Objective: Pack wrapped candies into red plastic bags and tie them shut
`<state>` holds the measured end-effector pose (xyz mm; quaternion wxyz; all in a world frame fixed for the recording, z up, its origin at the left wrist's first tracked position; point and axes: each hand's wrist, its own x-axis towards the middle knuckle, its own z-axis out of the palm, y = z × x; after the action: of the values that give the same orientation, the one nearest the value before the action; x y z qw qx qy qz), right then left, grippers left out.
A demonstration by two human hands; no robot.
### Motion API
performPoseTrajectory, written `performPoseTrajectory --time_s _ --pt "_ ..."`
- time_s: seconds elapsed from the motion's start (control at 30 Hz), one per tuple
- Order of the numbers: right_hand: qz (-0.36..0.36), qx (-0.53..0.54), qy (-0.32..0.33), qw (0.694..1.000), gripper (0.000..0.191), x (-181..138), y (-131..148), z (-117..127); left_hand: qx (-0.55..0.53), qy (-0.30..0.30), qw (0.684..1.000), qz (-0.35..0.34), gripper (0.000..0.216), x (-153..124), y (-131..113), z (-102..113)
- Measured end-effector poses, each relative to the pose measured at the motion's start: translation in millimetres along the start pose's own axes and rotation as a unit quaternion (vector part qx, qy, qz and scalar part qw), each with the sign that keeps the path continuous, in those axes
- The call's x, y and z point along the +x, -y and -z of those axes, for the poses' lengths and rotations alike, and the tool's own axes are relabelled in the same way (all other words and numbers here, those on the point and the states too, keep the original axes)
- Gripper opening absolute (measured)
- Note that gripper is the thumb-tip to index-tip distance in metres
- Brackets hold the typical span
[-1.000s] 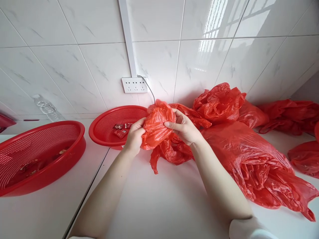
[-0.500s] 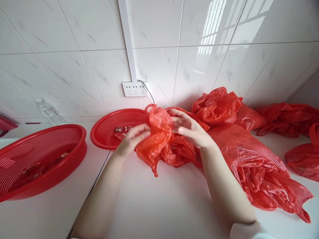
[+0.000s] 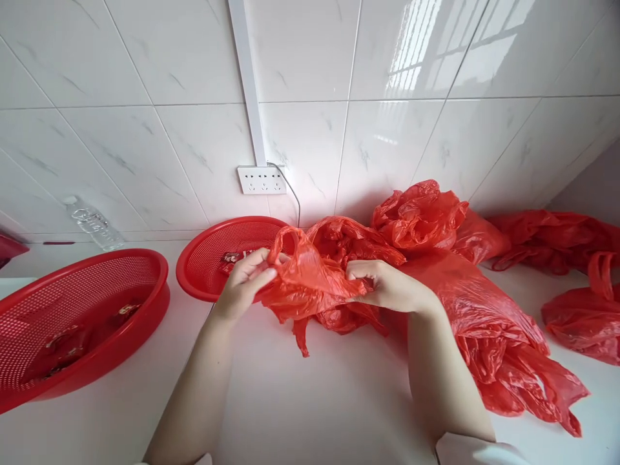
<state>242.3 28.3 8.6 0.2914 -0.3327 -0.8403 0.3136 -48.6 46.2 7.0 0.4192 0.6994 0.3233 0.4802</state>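
Observation:
A thin red plastic bag (image 3: 310, 278) is stretched between my two hands above the white table. My left hand (image 3: 245, 282) pinches the bag near its looped handle, thumb against fingers. On the other side, my right hand (image 3: 387, 284) is closed on the bag's right edge, its fingers curled. One corner of the bag dangles below. Right behind it lies a crumpled heap of red plastic bags (image 3: 356, 239), partly hidden by the held bag. Close beyond my left hand is a round red plastic basket (image 3: 194, 265) with small red packets (image 3: 230, 259) in it.
A larger red basket (image 3: 162, 271) with red packets stands at the left. A clear plastic bottle (image 3: 94, 223) leans by the wall. More red bags (image 3: 484, 303) cover the right side. A power socket (image 3: 262, 180) with a cable is on the tiled wall (image 3: 300, 58).
My hands have closed on the bag and drawn it out sideways; before, my right hand was spread beside it. The bag is now lower and wider. The view has tilted slightly.

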Motion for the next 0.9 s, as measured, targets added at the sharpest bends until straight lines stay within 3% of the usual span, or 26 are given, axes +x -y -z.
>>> performPoseTrajectory --time_s 0.1,0.17,0.23,0.33,0.37,0.43,0.53,0.6,0.67,0.7,0.77,0.83,0.87,0.9 --pt "-0.099 -0.079 0.063 0.99 0.007 -12 5 6 -0.12 -0.008 0.992 -0.023 0.006 -2 3 15" --pt "-0.139 -0.104 0.039 0.984 0.008 -17 11 6 -0.143 0.008 0.988 -0.059 0.013 -3 5 18" --pt "-0.106 -0.095 -0.039 0.989 0.01 -15 21 2 -0.133 0.033 0.987 -0.086 0.02 -2 5 16" --pt "0.009 -0.008 -0.124 0.992 0.016 -1 35 -16 -0.11 0.057 0.988 -0.088 0.031 -1 2 3" --pt "0.033 0.017 -0.108 0.993 0.019 6 37 -25 -0.105 0.068 0.989 -0.081 0.034 -2 0 -2" --pt "0.04 0.025 -0.008 0.999 0.025 19 37 -47 -0.107 0.093 0.987 -0.071 0.038 -5 -6 -8" --pt "-0.035 -0.093 0.145 0.984 0.03 30 24 -75 -0.109 0.132 0.982 -0.075 0.036 -19 -22 1" --pt "-0.096 -0.174 0.155 0.968 0.032 30 16 -84 -0.084 0.167 0.981 -0.06 0.029 -32 -37 22" --pt "-0.132 -0.203 0.126 0.962 0.033 25 13 -83 -0.039 0.26 0.965 0.011 0.018 -43 -53 46" --pt "-0.142 -0.207 0.116 0.961 0.032 22 14 -80 -0.017 0.296 0.953 0.059 0.026 -48 -60 55" --pt "-0.157 -0.231 0.116 0.953 0.032 17 21 -76 0.071 0.257 0.96 0.081 0.044 -56 -74 63" --pt "-0.178 -0.27 0.138 0.936 0.036 14 32 -76 0.256 0.099 0.961 0.045 0.035 -62 -84 51" --pt "-0.187 -0.282 0.154 0.928 0.038 14 38 -78 0.349 0.018 0.937 0.015 0.025 -65 -87 39" --pt "-0.191 -0.288 0.169 0.923 0.039 14 44 -81 0.412 -0.012 0.911 -0.022 0.021 -69 -89 24"
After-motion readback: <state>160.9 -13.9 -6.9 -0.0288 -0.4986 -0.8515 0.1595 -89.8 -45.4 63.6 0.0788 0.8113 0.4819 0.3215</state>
